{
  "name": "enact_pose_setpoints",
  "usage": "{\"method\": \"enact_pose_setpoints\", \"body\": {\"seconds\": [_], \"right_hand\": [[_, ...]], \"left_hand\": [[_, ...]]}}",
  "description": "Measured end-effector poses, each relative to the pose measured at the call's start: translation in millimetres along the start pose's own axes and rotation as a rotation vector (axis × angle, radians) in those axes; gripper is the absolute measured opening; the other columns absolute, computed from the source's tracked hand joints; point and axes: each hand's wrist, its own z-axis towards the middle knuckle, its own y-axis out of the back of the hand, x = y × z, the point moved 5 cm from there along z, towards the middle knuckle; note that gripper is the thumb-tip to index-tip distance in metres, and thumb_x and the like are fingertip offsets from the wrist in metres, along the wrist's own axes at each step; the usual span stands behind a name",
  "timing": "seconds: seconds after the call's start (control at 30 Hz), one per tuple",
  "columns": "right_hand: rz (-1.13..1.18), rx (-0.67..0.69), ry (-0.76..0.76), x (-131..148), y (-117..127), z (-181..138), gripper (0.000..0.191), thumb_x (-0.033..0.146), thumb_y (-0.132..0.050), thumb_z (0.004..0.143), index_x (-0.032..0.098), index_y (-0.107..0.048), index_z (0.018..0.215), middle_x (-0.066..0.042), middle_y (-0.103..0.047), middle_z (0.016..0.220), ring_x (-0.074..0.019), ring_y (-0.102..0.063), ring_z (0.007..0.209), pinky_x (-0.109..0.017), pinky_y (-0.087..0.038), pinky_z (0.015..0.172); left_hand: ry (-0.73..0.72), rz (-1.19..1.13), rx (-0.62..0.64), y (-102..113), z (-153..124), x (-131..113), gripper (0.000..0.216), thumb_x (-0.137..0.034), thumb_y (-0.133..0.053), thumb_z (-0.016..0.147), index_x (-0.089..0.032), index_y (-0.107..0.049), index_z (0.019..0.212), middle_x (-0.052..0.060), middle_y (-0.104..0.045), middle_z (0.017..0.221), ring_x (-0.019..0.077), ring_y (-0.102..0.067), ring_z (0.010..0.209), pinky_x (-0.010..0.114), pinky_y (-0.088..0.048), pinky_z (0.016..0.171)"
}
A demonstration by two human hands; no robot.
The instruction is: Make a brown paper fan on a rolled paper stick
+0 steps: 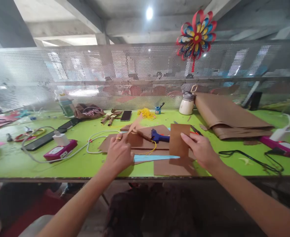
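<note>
My right hand [200,148] pinches a rectangular piece of brown paper [179,141] by its right edge, thumb on the near face. The fingers of my left hand [120,151], one with a ring, are bent down over brown sheets on the table; whatever is in them is hidden. Just beyond that hand a pale brown strip [135,124] stands up. Between the hands lie a rolled brown paper piece [145,135] with yellow thread [152,149] and a dark blue tool [159,136], perhaps a glue gun. A light blue strip [155,158] lies in front of them.
A folded stack of brown paper [231,113] and a white jar [186,103] stand back right. Purple power strips [60,150] sit on both sides, with a white cable [88,144] at left and a black cord [251,159] at right. A phone [126,115] lies farther back.
</note>
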Motion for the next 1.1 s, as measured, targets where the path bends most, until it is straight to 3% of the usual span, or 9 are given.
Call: {"method": "enact_pose_setpoints", "body": {"seconds": [0.1,0.33,0.47,0.6,0.73,0.8,0.87,0.97,1.1], "right_hand": [[0.03,0.04,0.059,4,-15,15,0.038,0.051,-0.058,0.081,0.014,-0.068,0.08,-0.002,-0.063,0.064,-0.0182,-0.057,0.065,-0.029,-0.047,0.059],[-0.469,0.199,0.368,21,-36,19,0.038,0.035,-0.04,0.093,0.016,-0.056,0.065,-0.001,-0.052,0.058,-0.015,-0.048,0.056,-0.028,-0.038,0.054],[-0.623,0.4,0.519,25,-58,-6,0.022,0.016,-0.047,0.088,0.017,-0.059,0.069,-0.007,-0.059,0.075,-0.0206,-0.054,0.077,-0.033,-0.041,0.073],[-0.941,0.604,0.712,17,-83,-40,0.019,0.015,-0.048,0.087,0.016,-0.061,0.074,-0.01,-0.059,0.08,-0.0248,-0.051,0.083,-0.037,-0.043,0.071],[-0.804,0.588,0.621,7,-80,-49,0.014,0.02,-0.051,0.089,0.016,-0.063,0.085,-0.01,-0.061,0.091,-0.0242,-0.051,0.09,-0.038,-0.046,0.077],[-0.671,0.584,0.576,5,-73,-48,0.01,0.018,-0.054,0.087,0.017,-0.064,0.089,-0.01,-0.062,0.095,-0.0233,-0.051,0.093,-0.039,-0.047,0.081],[-0.552,0.586,0.549,3,-65,-48,0.011,0.015,-0.055,0.086,0.018,-0.064,0.091,-0.009,-0.063,0.095,-0.0221,-0.053,0.094,-0.038,-0.047,0.081],[-0.426,0.561,0.529,1,-51,-49,0.013,0.011,-0.053,0.086,0.017,-0.064,0.085,-0.008,-0.063,0.09,-0.0199,-0.056,0.089,-0.036,-0.048,0.078],[-0.379,0.532,0.52,-4,-35,-49,0.011,0.012,-0.055,0.084,0.016,-0.064,0.078,-0.007,-0.063,0.084,-0.0183,-0.057,0.082,-0.034,-0.047,0.073]], "left_hand": [[0.076,0.032,0.095,-12,-8,13,0.025,-0.024,-0.047,0.078,-0.014,-0.067,0.067,0.016,-0.064,0.08,0.0331,-0.054,0.096,0.045,-0.04,0.085],[0.301,0.013,0.206,-24,-1,34,0.029,-0.023,-0.036,0.083,-0.011,-0.061,0.092,0.016,-0.066,0.075,0.0297,-0.063,0.075,0.035,-0.044,0.059],[0.309,-0.022,0.186,-11,8,19,0.027,-0.028,-0.038,0.086,-0.014,-0.058,0.098,0.013,-0.067,0.083,0.0273,-0.063,0.083,0.034,-0.045,0.064],[0.165,-0.213,0.032,16,18,-14,0.023,-0.025,-0.038,0.088,-0.014,-0.058,0.093,0.012,-0.066,0.087,0.0251,-0.062,0.086,0.035,-0.046,0.074],[-0.228,-0.615,0.054,25,8,-63,0.022,-0.032,-0.048,0.088,-0.017,-0.061,0.096,0.01,-0.063,0.1,0.0227,-0.056,0.101,0.032,-0.044,0.085],[-0.329,-0.733,0.111,18,-2,-79,0.03,-0.036,-0.056,0.084,-0.018,-0.059,0.108,0.009,-0.063,0.101,0.022,-0.056,0.099,0.031,-0.045,0.082],[-0.323,-0.767,0.129,8,-10,-85,0.035,-0.035,-0.06,0.082,-0.018,-0.056,0.112,0.009,-0.063,0.102,0.0216,-0.056,0.097,0.03,-0.045,0.081],[-0.264,-0.75,0.124,-5,-14,-84,0.013,-0.026,-0.053,0.086,-0.016,-0.062,0.087,0.007,-0.062,0.087,0.019,-0.057,0.088,0.028,-0.045,0.076],[-0.218,-0.778,0.127,-10,-13,-79,0.012,-0.021,-0.053,0.084,-0.017,-0.062,0.075,0.006,-0.061,0.081,0.0166,-0.059,0.081,0.027,-0.045,0.074]]}}
